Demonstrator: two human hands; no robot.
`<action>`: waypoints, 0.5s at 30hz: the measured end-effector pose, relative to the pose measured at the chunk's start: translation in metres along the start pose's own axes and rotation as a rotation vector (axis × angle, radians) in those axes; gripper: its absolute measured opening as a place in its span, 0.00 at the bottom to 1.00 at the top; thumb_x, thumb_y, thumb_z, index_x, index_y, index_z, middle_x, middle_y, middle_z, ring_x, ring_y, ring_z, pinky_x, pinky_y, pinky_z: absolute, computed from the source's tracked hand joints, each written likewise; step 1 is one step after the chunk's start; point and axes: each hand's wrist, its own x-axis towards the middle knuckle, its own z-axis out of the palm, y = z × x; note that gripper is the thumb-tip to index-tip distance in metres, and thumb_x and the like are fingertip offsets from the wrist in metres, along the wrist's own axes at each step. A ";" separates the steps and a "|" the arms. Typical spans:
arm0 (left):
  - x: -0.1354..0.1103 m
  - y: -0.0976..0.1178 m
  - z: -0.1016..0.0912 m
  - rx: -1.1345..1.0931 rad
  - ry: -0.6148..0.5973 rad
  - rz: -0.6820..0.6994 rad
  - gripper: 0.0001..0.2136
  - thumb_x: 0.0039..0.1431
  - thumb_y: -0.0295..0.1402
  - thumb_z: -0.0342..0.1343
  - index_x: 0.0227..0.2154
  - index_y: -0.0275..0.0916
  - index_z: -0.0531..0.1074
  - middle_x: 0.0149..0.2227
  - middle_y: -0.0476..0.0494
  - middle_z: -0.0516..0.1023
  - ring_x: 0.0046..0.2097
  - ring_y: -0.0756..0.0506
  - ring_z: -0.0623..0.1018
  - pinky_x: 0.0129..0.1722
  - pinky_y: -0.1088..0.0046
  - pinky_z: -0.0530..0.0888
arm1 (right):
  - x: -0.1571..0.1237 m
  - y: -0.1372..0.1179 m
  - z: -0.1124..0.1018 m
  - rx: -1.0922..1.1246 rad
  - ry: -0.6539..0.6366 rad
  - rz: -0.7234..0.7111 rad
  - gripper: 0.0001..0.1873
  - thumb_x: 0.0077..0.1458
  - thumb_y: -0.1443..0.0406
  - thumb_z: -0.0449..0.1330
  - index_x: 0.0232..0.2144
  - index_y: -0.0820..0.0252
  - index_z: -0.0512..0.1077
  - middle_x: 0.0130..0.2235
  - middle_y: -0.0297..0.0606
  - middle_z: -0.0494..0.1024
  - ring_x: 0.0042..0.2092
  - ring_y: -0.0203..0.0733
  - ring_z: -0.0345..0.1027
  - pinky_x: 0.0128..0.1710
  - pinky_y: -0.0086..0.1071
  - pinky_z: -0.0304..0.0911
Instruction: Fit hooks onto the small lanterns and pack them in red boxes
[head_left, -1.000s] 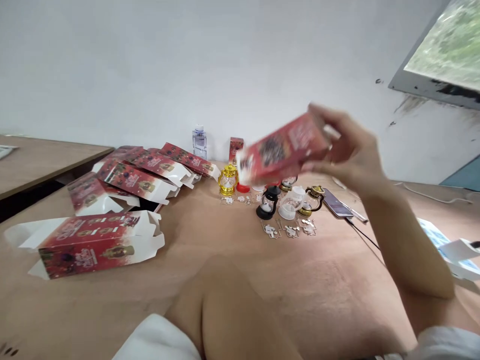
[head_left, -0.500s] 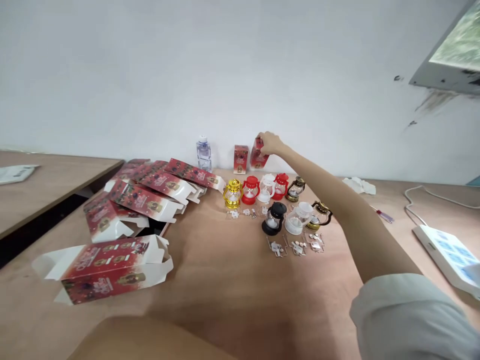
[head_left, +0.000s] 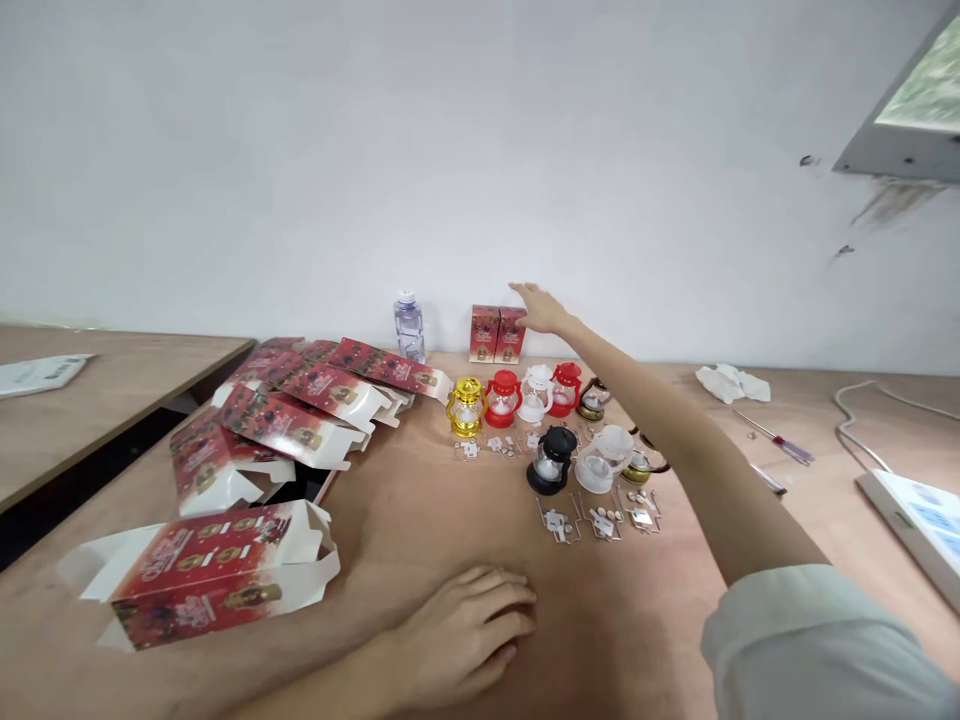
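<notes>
Your spread right hand [head_left: 541,307] seems to be placing boxes [head_left: 511,338]; withdrawing calls for clearing lanterns [head_left: 503,398]; left hand [head_left: 466,630] rests loosely curled, empty

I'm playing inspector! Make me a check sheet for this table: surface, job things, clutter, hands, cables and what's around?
Surface: wooden table, brown.
Job things: two red boxes standing side by side near the wall; eight little lanterns in two rows; small metal parts; open-ended red boxes at left.
Clutter: bottle, crumpled tissue, screwdriver.
Left hand: resting on the table, holding nothing visible.
Right hand: by the right-hand standing box, fingers spread; can't tell if touching.
Cables: white cord, curving at right.
Surroundings: pale wall with dark marks at right.
</notes>
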 end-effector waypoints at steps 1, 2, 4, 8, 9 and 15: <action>0.003 -0.001 0.001 0.028 -0.022 0.012 0.14 0.60 0.30 0.49 0.49 0.40 0.66 0.55 0.42 0.71 0.58 0.43 0.69 0.58 0.64 0.65 | -0.009 -0.001 -0.007 -0.022 0.009 0.019 0.29 0.55 0.66 0.58 0.58 0.65 0.59 0.57 0.53 0.65 0.53 0.53 0.64 0.50 0.46 0.61; 0.007 -0.001 0.002 0.047 -0.038 0.020 0.15 0.60 0.31 0.49 0.51 0.39 0.65 0.57 0.42 0.69 0.59 0.43 0.68 0.60 0.62 0.64 | -0.021 -0.003 -0.015 -0.040 0.045 0.018 0.27 0.55 0.67 0.56 0.57 0.64 0.60 0.55 0.52 0.68 0.52 0.52 0.65 0.49 0.45 0.61; 0.014 -0.002 0.004 0.069 -0.043 0.031 0.17 0.61 0.32 0.49 0.53 0.40 0.64 0.59 0.42 0.68 0.60 0.42 0.67 0.61 0.59 0.63 | -0.055 -0.014 -0.032 -0.075 0.075 -0.025 0.19 0.57 0.67 0.52 0.51 0.62 0.66 0.48 0.45 0.74 0.46 0.49 0.67 0.45 0.41 0.60; 0.020 -0.002 0.008 0.107 -0.008 0.039 0.17 0.60 0.32 0.49 0.53 0.40 0.65 0.58 0.43 0.69 0.59 0.42 0.68 0.61 0.58 0.63 | -0.141 -0.055 -0.042 -0.329 0.035 -0.205 0.17 0.62 0.58 0.46 0.40 0.62 0.71 0.38 0.45 0.78 0.42 0.50 0.65 0.41 0.40 0.55; 0.020 -0.002 0.009 0.118 -0.001 0.039 0.17 0.60 0.31 0.49 0.53 0.40 0.66 0.58 0.43 0.69 0.59 0.42 0.68 0.61 0.58 0.64 | -0.159 -0.064 -0.038 -0.405 0.039 -0.261 0.19 0.63 0.57 0.46 0.39 0.63 0.72 0.37 0.47 0.78 0.44 0.51 0.64 0.43 0.41 0.54; 0.019 -0.003 0.008 0.146 0.009 -0.006 0.14 0.64 0.34 0.44 0.50 0.40 0.68 0.55 0.40 0.71 0.58 0.41 0.69 0.58 0.57 0.65 | -0.212 -0.081 0.000 -0.575 0.076 -0.347 0.21 0.64 0.56 0.45 0.38 0.65 0.71 0.37 0.52 0.76 0.46 0.54 0.61 0.44 0.43 0.51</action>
